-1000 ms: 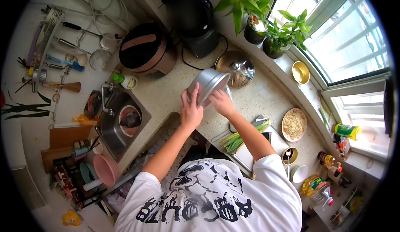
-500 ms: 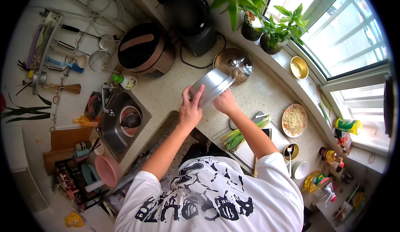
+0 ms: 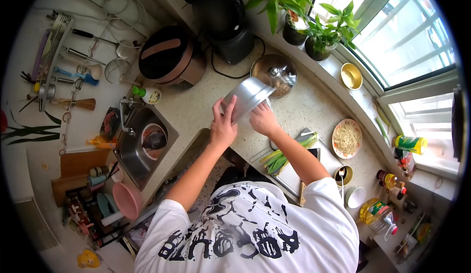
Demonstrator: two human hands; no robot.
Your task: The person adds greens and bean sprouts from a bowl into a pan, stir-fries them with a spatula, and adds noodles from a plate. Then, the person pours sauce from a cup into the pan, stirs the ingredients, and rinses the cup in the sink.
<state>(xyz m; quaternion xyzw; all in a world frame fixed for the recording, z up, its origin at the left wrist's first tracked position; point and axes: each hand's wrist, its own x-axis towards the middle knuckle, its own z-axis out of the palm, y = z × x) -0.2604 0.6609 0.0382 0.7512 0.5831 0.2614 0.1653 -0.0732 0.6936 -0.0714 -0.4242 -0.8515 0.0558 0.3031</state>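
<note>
A silver metal pot is held tilted above the counter, its mouth turned to the right. My left hand grips it from the left, fingers spread along its outer wall. At the pot's mouth is my right hand, fingers bent toward the inside. Something pale shows by those fingertips, too small to name; the pot's inside is mostly hidden. Just beyond the pot, a lid with a knob lies on the counter. Green leafy stalks lie to the right, by a white cutting board.
A plate of noodles, a bowl with a spoon and an oil bottle stand right. On the left are a sink holding a plate and a rice cooker. Potted plants line the sill.
My right hand has drawn slightly back from the pot's mouth, so more of its fingers show. The pot has shifted slightly in my left hand's grip. Other things stay put.
</note>
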